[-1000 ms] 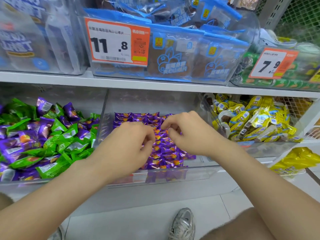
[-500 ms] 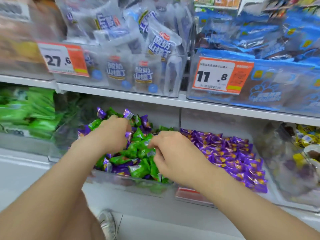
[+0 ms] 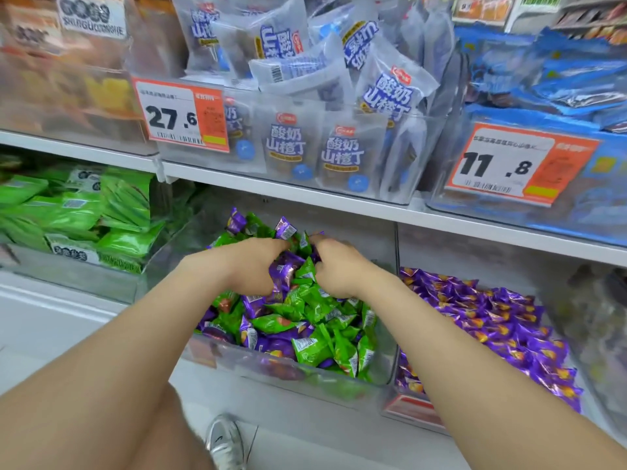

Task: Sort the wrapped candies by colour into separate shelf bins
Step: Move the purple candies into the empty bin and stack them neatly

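Head view, only view available. Landmark: the clear mixed bin (image 3: 258, 368) on the lower shelf.

- Both hands are sunk into the back of the mixed bin, close together, knuckles almost touching.
- Left hand (image 3: 251, 266): fingers curled round a purple candy (image 3: 283, 271), which sticks out on its thumb side.
- Right hand (image 3: 339, 266): fingers curled down into the heap. I cannot tell whether it grips a piece, since the fingertips are buried.
- Contents of the mixed bin: green candies (image 3: 307, 354) and purple ones thoroughly jumbled, with green seeming to dominate near the front wall.
- Directly right of the mixed bin is the purple bin (image 3: 417, 408), whose candies (image 3: 492, 320) are all purple (no green visible among them).
- Left of the mixed bin are larger green packs (image 3: 112, 212), a different product.

Progress, my estimate: one colour already has a clean home on the right, but many purple pieces remain in the mixed bin. The sorting looks partly done, with plenty left to do.
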A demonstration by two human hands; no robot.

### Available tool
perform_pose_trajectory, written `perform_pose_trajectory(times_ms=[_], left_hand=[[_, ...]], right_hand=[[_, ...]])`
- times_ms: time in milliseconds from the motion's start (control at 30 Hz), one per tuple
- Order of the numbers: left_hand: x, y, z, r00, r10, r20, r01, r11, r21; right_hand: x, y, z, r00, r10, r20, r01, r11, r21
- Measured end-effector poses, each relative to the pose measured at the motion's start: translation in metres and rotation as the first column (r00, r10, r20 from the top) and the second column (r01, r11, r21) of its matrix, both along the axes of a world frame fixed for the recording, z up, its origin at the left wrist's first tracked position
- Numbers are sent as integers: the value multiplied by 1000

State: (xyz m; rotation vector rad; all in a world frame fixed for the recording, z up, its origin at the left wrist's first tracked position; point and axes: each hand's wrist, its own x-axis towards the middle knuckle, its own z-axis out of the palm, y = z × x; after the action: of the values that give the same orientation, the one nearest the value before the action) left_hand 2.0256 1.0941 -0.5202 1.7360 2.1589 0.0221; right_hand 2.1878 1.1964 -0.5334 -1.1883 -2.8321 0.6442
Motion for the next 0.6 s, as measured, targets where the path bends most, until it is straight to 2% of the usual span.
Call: perform_pose_trajectory(times_ms=[133, 233, 300, 433, 533, 600], left_hand=[[1, 9, 0, 998, -44, 45, 45, 999, -15], [-1, 12, -1, 999, -40, 11, 40, 999, -2], [-2, 10, 0, 999, -32, -1, 32, 999, 13], [-2, 5, 2, 997, -66, 38, 62, 992, 112], [-2, 0, 1, 994, -90, 65, 80, 987, 142], [-1, -3, 2, 993, -85, 86, 69, 983, 170]], right_hand=[[-4, 6, -8, 997, 56, 57, -51, 995, -90], [-1, 7, -10, 997, 25, 73, -20, 998, -65], [2, 5, -9, 995, 14, 103, -13, 1000, -15], [14, 0, -2, 997, 4, 77, -20, 976, 215], [26, -6, 2, 997, -4, 79, -15, 969, 247], [31, -10, 8, 999, -52, -5, 52, 968, 246]])
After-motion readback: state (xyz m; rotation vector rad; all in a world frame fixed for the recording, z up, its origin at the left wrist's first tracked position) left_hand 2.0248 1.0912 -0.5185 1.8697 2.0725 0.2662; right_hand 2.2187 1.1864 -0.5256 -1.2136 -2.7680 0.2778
